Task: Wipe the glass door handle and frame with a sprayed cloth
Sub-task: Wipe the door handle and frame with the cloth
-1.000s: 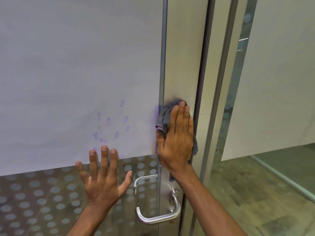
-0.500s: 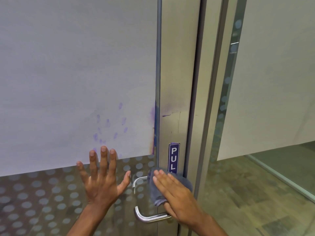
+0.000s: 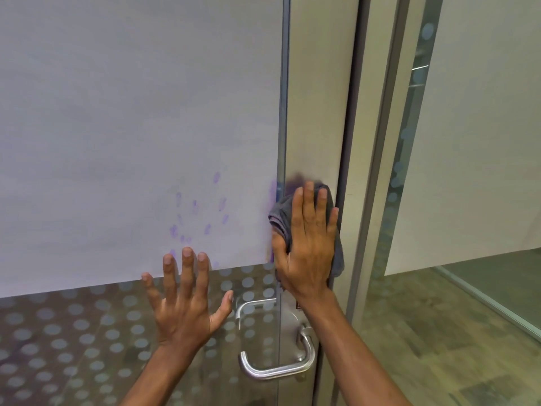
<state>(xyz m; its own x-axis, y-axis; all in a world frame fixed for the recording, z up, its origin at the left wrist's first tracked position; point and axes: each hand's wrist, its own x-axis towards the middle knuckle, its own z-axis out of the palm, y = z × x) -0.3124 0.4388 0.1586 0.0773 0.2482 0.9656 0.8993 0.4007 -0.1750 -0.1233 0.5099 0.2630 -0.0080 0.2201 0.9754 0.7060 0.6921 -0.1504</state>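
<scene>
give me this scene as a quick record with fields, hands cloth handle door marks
left hand: left hand open, fingers spread, flat on the glass door
right hand: right hand flat, pressing the crumpled grey cloth on the pale metal door frame
handle: curved silver lever handle below the cloth, untouched
marks: purple smudges on the frosted film, left of the cloth
lower glass: dotted pattern
</scene>
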